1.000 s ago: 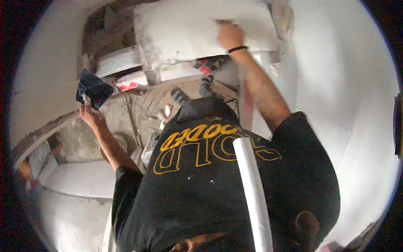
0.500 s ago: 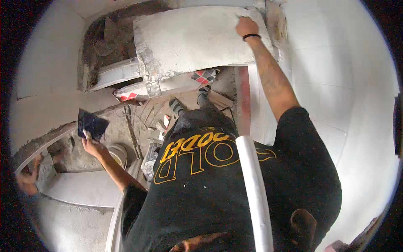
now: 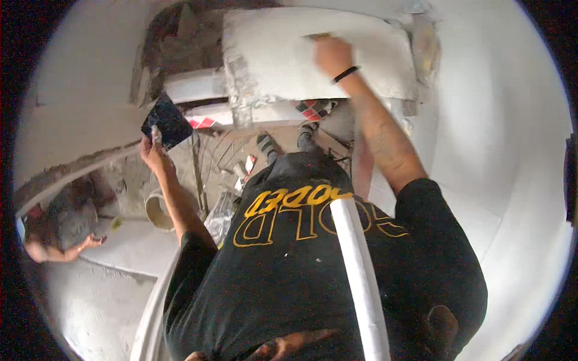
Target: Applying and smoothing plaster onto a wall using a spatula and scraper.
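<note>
My left hand (image 3: 156,153) grips a dark, square flat plate (image 3: 171,123) by its lower corner, thumb laid on its face. The plate has pale smears and is held up, away from the surfaces around it. My right hand (image 3: 334,57), with a dark band at the wrist, is closed over a large white plastered slab (image 3: 271,60). A small thin tool (image 3: 319,37) shows by its knuckles; most of it is hidden by the fingers and motion blur, so its kind is unclear. I cannot tell whether it touches the slab.
White walls (image 3: 475,132) rise at the right. A pale bucket (image 3: 158,212) stands below my left forearm. Sticks and rubble litter the floor (image 3: 223,159) by my feet. Another person's hand (image 3: 91,242) reaches in at far left. A white tube (image 3: 361,283) hangs before my shirt.
My right hand has moved left across the slab, away from its right end. The left hand has raised the plate up and right. At far left, the other person's arm has stretched out.
</note>
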`<state>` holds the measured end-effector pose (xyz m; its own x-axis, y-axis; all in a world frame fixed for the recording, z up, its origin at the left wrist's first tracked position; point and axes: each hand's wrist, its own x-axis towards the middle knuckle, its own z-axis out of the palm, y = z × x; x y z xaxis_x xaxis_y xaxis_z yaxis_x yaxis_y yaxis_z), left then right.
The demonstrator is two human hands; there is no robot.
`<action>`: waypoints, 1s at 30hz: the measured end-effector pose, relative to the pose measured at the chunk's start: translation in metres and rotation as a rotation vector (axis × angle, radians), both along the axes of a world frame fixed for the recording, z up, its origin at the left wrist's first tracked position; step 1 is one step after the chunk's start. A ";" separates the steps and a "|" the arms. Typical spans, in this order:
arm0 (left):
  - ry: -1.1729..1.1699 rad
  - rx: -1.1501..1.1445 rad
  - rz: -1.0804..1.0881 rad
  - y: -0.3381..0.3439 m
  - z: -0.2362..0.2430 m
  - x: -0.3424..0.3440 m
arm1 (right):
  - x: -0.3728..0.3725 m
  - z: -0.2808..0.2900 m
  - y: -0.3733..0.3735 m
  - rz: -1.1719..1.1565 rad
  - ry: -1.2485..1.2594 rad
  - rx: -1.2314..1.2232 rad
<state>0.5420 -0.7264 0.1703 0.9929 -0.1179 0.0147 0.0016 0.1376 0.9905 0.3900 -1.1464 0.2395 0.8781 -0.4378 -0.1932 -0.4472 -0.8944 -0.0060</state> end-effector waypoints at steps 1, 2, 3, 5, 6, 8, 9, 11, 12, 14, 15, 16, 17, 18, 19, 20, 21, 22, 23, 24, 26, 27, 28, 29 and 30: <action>0.028 0.116 0.042 0.007 -0.003 -0.004 | -0.003 -0.008 -0.011 -0.016 -0.242 -0.185; 0.116 0.119 0.094 0.008 -0.008 -0.009 | -0.005 -0.023 -0.003 0.071 -0.201 -0.170; 0.220 0.123 0.149 0.007 -0.012 -0.013 | -0.006 -0.033 0.004 0.072 -0.071 -0.169; 0.261 0.151 0.171 -0.006 -0.020 -0.024 | -0.017 -0.057 0.066 0.272 -0.248 -0.383; 0.238 0.007 0.112 -0.012 -0.022 -0.029 | -0.023 -0.064 0.095 0.350 -0.342 -0.240; 0.256 -0.053 0.128 -0.020 -0.020 -0.036 | -0.040 -0.055 0.122 0.600 -0.262 0.045; 0.251 -0.139 0.094 -0.023 -0.018 -0.038 | -0.041 -0.044 0.119 0.556 -0.186 0.036; 0.308 0.026 0.175 -0.019 -0.011 -0.040 | -0.034 -0.016 0.082 0.573 -0.152 0.361; 0.243 -0.025 0.138 -0.016 -0.008 -0.038 | -0.026 -0.004 0.056 0.530 -0.238 0.382; 0.154 0.033 0.106 -0.013 -0.006 -0.034 | 0.003 0.004 0.021 0.187 -0.283 0.050; 0.206 0.057 0.147 -0.013 -0.006 -0.032 | 0.016 0.003 0.020 0.018 -0.329 -0.061; 0.227 0.032 0.165 -0.013 -0.007 -0.030 | 0.020 -0.007 0.033 0.067 -0.331 -0.040; 0.250 -0.004 0.182 -0.015 -0.007 -0.026 | 0.025 -0.018 0.061 0.036 -0.299 -0.037; 0.138 0.034 0.109 -0.016 -0.009 -0.025 | 0.027 -0.030 0.091 0.007 -0.231 -0.004; 0.208 -0.008 0.176 -0.019 -0.010 -0.022 | 0.018 -0.041 0.125 0.136 -0.264 0.003; 0.197 -0.035 0.097 -0.019 -0.012 -0.021 | 0.010 -0.049 0.151 0.297 -0.186 0.000; 0.174 -0.059 0.030 -0.019 -0.014 -0.020 | 0.010 -0.055 0.160 0.597 -0.202 0.177; 0.187 -0.025 0.041 -0.016 -0.014 -0.020 | 0.003 -0.054 0.158 0.551 -0.313 0.339; 0.091 -0.027 -0.021 -0.010 -0.014 -0.021 | 0.000 -0.051 0.137 0.412 -0.269 0.270; 0.161 -0.022 0.040 -0.006 -0.014 -0.021 | 0.008 -0.044 0.103 0.359 -0.337 0.222; 0.157 0.018 0.077 0.005 -0.013 -0.021 | 0.020 -0.029 0.001 0.213 -0.452 0.072; 0.169 0.053 0.119 0.007 -0.011 -0.020 | 0.022 -0.022 -0.050 0.001 -0.348 0.002; 0.077 0.025 0.105 0.005 -0.011 -0.019 | 0.031 -0.023 -0.086 -0.143 -0.292 -0.137; 0.160 -0.060 0.119 -0.002 -0.007 -0.014 | 0.032 -0.024 -0.103 -0.277 -0.324 -0.169; 0.113 -0.112 0.024 -0.010 -0.002 -0.010 | 0.037 -0.035 -0.095 -0.204 -0.292 -0.129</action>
